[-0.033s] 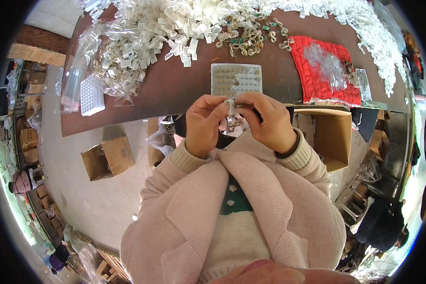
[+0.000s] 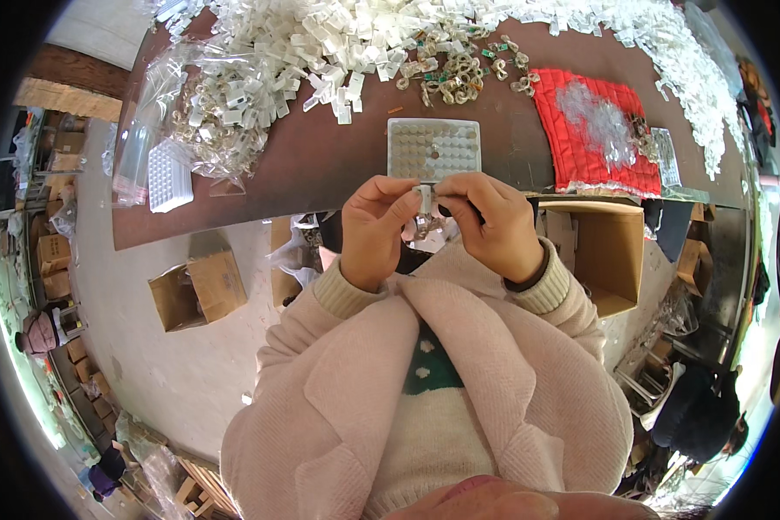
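Note:
My left hand (image 2: pixel 374 227) and my right hand (image 2: pixel 504 227) meet in front of my chest at the table's near edge. Between their fingertips is a small white plastic piece (image 2: pixel 425 199), held upright and pinched from both sides. Just below it shows a cluster of brownish, clear-looking bits (image 2: pixel 428 227), partly hidden by my fingers; whether it joins the piece I cannot tell. Right beyond my fingertips lies a pale tray (image 2: pixel 433 122) with rows of round spots, some greyer than others.
White plastic pieces (image 2: pixel 321 43) heap across the far side of the brown table (image 2: pixel 321 165), with brownish looped parts (image 2: pixel 455 82) beside them. A red quilted cloth (image 2: pixel 563 147) lies right, a white ribbed stack (image 2: pixel 169 178) left. Cardboard boxes (image 2: pixel 217 282) (image 2: pixel 611 256) stand below.
Barely anything differs. The fingers of my right hand have shifted slightly on the white piece, and more of its face shows.

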{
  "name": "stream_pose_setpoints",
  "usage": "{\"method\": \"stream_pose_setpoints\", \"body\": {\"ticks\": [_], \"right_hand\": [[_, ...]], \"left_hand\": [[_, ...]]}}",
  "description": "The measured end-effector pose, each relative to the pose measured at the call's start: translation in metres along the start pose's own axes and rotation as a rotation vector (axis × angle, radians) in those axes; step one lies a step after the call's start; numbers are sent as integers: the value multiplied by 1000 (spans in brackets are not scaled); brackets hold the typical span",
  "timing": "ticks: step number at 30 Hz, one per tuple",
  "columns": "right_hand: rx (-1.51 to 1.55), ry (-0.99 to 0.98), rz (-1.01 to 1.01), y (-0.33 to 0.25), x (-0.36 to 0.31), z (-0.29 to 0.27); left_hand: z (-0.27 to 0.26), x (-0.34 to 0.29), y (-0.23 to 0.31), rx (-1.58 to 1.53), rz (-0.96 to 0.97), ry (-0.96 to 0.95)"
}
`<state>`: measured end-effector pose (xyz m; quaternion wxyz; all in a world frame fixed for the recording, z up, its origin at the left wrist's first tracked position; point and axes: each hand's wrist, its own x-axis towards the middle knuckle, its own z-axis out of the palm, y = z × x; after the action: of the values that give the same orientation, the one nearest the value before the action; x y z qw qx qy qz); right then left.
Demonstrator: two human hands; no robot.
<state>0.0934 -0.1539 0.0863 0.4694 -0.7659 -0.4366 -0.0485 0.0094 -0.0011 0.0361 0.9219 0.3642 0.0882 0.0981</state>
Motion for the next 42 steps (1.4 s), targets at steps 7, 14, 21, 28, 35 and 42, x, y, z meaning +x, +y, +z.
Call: {"method": "stream_pose_setpoints", "body": {"ticks": [7, 14, 21, 28, 35, 42], "right_hand": [[-82, -8, 0, 3, -2, 4], [31, -6, 47, 19, 25, 6], [-126, -99, 63, 55, 110, 51], [-339, -342, 46, 85, 142, 108], [123, -162, 168, 99, 133, 69], [256, -144, 248, 56, 95, 36]], "left_hand": [[-1, 1, -2, 21, 29, 2], [-6, 18, 66, 469, 481, 68], [-22, 55, 172, 1707, 1229, 463], [-32, 29, 79, 639, 461, 254], [-43, 32, 44, 329, 161, 210], [-21, 60, 34, 116, 181, 244]]}}
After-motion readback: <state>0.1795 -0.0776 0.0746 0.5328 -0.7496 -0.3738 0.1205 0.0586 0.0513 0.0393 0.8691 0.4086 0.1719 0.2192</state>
